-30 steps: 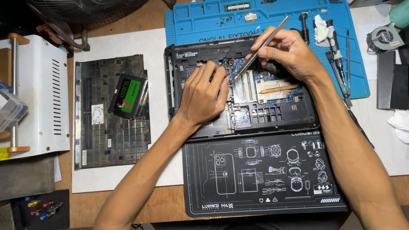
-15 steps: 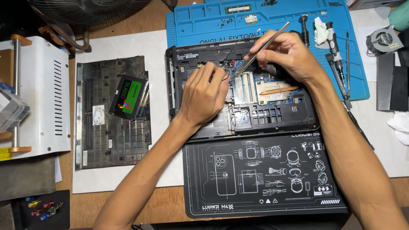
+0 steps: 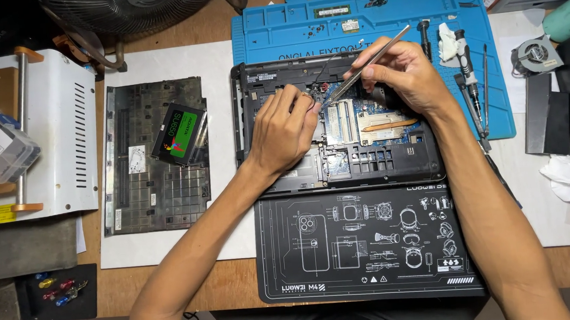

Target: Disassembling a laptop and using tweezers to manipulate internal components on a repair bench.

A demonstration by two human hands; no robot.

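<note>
An opened laptop base lies on a blue work mat, its board and copper heat pipe exposed. My right hand holds metal tweezers slanting down to the board near the middle. My left hand rests on the left part of the base, its fingertips pinching something small beside the tweezer tips; what they pinch is too small to tell.
The removed bottom cover lies left on white paper with a black drive on it. A black printed mat sits in front. Screwdrivers, a small fan and white wipes are on the right; a white box is at the left.
Both hands stay over the board; the tweezers have shifted only slightly.
</note>
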